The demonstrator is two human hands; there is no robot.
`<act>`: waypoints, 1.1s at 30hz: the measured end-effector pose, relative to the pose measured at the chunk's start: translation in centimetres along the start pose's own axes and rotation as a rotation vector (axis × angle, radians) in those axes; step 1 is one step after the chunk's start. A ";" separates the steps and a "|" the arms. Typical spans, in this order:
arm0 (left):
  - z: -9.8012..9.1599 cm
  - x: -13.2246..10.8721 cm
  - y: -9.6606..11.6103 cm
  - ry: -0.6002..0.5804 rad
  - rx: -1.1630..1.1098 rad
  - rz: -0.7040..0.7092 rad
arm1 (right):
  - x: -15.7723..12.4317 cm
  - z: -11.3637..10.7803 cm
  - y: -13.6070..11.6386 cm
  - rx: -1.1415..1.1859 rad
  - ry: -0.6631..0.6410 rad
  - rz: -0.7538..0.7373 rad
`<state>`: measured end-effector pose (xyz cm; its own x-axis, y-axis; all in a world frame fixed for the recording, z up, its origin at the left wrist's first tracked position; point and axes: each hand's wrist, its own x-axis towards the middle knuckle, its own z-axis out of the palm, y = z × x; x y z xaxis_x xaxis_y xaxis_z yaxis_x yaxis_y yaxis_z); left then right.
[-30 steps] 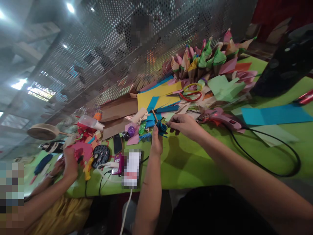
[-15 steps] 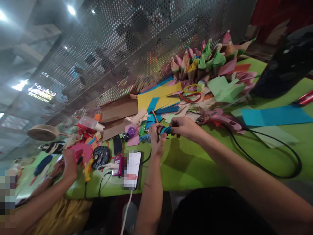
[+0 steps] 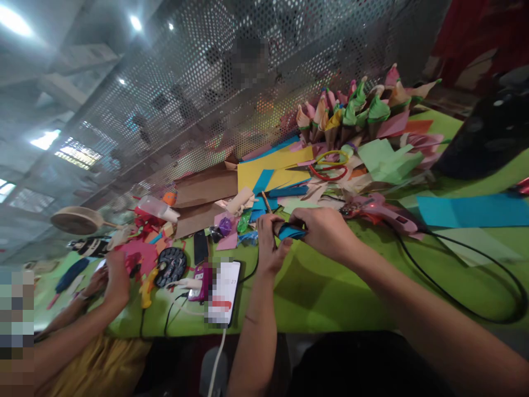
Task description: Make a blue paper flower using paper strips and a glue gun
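Observation:
Both hands meet above the green tabletop around a small piece of folded blue paper (image 3: 290,231). A bit of brown shows at its left side, mostly hidden by fingers. My left hand (image 3: 270,245) is closed round the left part, thumb below and fingers above. From the right, my right hand (image 3: 322,230) pinches the far end of the blue paper, its fingertips partly hidden. A thin brown pointed piece (image 3: 266,202) rises just beyond my left fingers; I cannot tell whether it is attached. A pink glue gun (image 3: 392,216) lies right of my right hand.
Paper cones with swirled tops (image 3: 355,113) stand at the back right. Scissors with red and yellow handles (image 3: 330,165) lie on paper scraps. A blue sheet (image 3: 475,210), a black cable (image 3: 417,289) and a phone (image 3: 226,292) are nearby. At left works another person's hand (image 3: 118,278).
The view has shifted slightly, so most things sit a little lower and to the right. My right hand has turned over the blue paper, which now appears flatter and wider between the hands.

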<state>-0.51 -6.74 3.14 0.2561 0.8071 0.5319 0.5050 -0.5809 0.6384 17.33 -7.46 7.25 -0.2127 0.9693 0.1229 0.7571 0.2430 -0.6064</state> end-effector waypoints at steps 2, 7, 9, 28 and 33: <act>0.0 -0.1 -0.1 -0.004 -0.019 0.001 | -0.1 0.1 0.0 -0.024 0.017 -0.031; -0.1 -0.1 -0.1 -0.048 -0.046 -0.017 | -0.3 0.2 0.2 -0.079 0.054 -0.071; -0.2 -0.1 0.1 -0.064 -0.055 -0.031 | -0.3 0.1 0.2 -0.101 0.058 -0.078; -0.2 -0.4 -1.4 -0.233 -0.318 -0.232 | -0.2 -0.4 -0.3 -0.126 -0.078 -0.027; 0.0 -0.5 -1.8 -0.248 -0.431 -0.273 | -0.1 -0.4 -0.6 -0.146 -0.092 0.021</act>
<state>-1.55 -6.09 1.76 0.3755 0.9045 0.2023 0.2115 -0.2961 0.9314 17.19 -7.69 7.94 -0.2468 0.9685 0.0345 0.8420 0.2319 -0.4871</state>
